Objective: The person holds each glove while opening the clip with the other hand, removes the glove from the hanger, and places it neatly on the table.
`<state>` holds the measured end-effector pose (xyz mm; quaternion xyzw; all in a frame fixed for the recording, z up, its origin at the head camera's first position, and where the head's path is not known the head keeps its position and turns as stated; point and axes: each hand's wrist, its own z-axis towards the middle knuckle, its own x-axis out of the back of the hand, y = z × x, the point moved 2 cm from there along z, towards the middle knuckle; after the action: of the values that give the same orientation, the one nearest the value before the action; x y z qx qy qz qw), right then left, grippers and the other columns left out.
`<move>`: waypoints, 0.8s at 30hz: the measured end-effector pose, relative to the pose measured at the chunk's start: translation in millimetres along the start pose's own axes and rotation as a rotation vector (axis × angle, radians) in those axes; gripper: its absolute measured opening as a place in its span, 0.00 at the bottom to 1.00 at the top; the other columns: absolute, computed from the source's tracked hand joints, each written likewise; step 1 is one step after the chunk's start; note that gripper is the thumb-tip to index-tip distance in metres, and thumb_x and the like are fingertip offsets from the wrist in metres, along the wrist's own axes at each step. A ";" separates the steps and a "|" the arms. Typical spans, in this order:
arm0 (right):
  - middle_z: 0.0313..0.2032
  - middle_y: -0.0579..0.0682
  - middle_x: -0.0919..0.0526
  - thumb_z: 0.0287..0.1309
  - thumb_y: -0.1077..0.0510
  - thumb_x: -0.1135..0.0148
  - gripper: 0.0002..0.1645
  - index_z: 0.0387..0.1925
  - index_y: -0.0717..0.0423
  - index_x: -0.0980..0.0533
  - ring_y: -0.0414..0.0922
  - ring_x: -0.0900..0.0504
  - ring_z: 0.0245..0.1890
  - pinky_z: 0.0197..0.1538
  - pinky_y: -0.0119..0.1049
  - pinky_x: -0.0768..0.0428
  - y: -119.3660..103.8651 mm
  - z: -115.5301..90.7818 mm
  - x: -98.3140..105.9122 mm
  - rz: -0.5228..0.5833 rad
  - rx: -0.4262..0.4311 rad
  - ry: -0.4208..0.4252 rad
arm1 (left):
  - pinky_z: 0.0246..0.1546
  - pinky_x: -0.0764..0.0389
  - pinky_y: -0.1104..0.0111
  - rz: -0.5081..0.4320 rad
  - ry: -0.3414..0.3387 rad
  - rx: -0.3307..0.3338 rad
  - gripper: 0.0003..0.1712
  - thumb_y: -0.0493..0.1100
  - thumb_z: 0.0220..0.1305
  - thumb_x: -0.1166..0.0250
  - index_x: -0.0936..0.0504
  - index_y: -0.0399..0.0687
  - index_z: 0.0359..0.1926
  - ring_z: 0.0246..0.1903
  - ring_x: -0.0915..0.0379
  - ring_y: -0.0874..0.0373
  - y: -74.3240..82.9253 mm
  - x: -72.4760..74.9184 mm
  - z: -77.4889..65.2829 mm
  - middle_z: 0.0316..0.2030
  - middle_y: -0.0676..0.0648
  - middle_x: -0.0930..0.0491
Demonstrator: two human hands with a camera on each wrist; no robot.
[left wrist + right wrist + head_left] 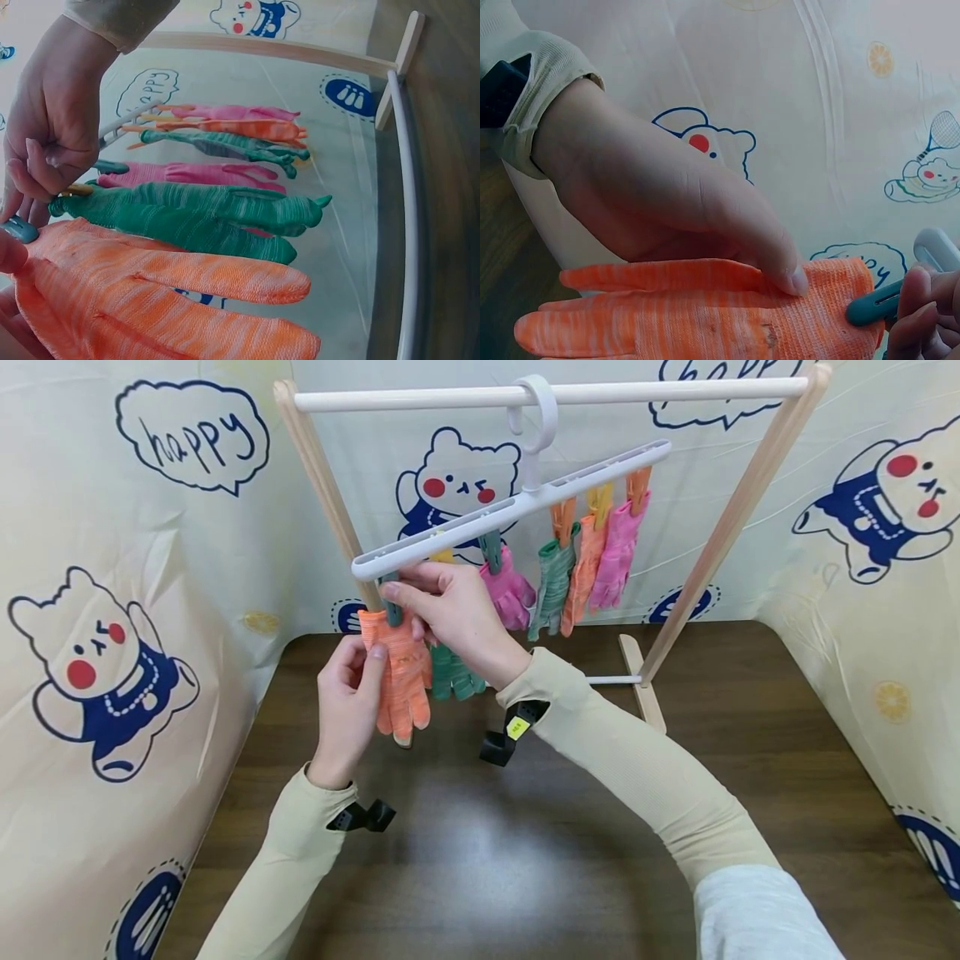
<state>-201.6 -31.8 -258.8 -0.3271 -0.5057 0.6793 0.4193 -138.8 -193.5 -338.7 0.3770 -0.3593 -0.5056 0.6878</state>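
An orange knit glove (401,672) hangs fingers down from the low left end of a tilted white hanger (480,518). A teal clothespin (876,306) sits on the glove's cuff. My right hand (468,614) pinches this clothespin just under the hanger bar. With thumb in front and fingers behind, my left hand (350,689) holds the orange glove by its side near the cuff. Directly behind hangs a green glove (195,217), clipped by a yellow clothespin (77,190); in the head view the right hand and orange glove partly hide it.
Farther along the hanger hang a pink glove (510,589), a teal-green glove (555,581), another orange glove (583,572) and another pink glove (618,552). The hanger hooks over a white rod (420,398) between wooden posts (731,527). Below lies a dark wooden table (480,852).
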 end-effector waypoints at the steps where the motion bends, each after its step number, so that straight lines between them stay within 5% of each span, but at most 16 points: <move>1: 0.25 0.64 0.23 0.70 0.60 0.34 0.19 0.60 0.59 0.17 0.58 0.28 0.22 0.23 0.35 0.27 0.1 0.3 0.1 -0.003 0.000 0.002 | 0.34 0.19 0.72 0.002 0.000 0.002 0.16 0.41 0.79 0.42 0.22 0.31 0.57 0.33 0.23 0.56 -0.2 0.5 -0.3 0.39 0.52 0.17; 12: 0.21 0.56 0.24 0.70 0.60 0.34 0.18 0.58 0.60 0.17 0.55 0.29 0.21 0.23 0.33 0.27 0.2 2.3 0.1 -0.012 0.006 0.015 | 0.30 0.22 0.72 0.049 0.011 0.012 0.16 0.41 0.79 0.41 0.21 0.31 0.55 0.30 0.26 0.55 -1.0 6.7 -4.8 0.36 0.53 0.19; 24: 0.26 0.64 0.21 0.71 0.60 0.34 0.19 0.60 0.61 0.18 0.46 0.25 0.18 0.23 0.31 0.25 0.7 0.6 0.3 -0.023 0.020 0.006 | 0.30 0.21 0.73 0.060 0.005 0.032 0.16 0.41 0.79 0.42 0.21 0.32 0.55 0.30 0.25 0.55 -3.2 12.9 -11.9 0.37 0.52 0.19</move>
<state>-202.4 -31.9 -259.3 -0.3191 -0.5016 0.6784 0.4317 -126.8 -204.7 -345.4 0.3782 -0.3767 -0.4778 0.6977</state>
